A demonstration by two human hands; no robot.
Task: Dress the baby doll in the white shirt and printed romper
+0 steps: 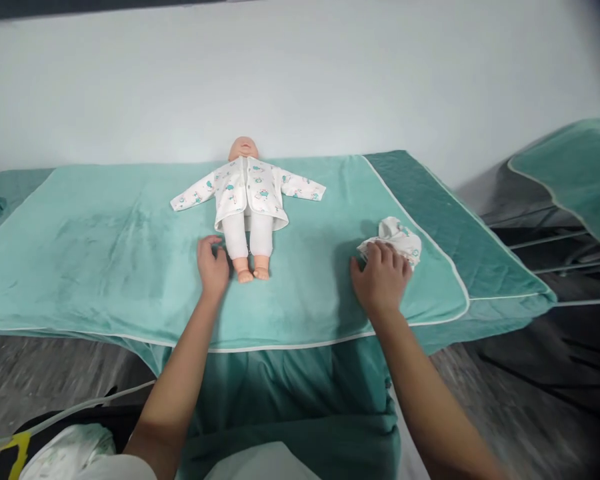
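Observation:
A baby doll [249, 200] lies on its back on a teal blanket [105, 267], dressed in a white patterned jacket and white leggings, feet toward me. My left hand [213, 265] rests on the blanket just left of the doll's feet, fingers curled loosely, holding nothing. My right hand [380, 279] lies over the near edge of a small crumpled white patterned garment [397, 240] to the right of the doll, fingers bent onto the cloth.
The blanket covers a low bed against a pale wall [300, 73]. A second teal-covered bed [575, 173] stands at the right across a dark gap. Grey floor [55, 373] runs along the near edge. White patterned cloth [70, 453] lies at bottom left.

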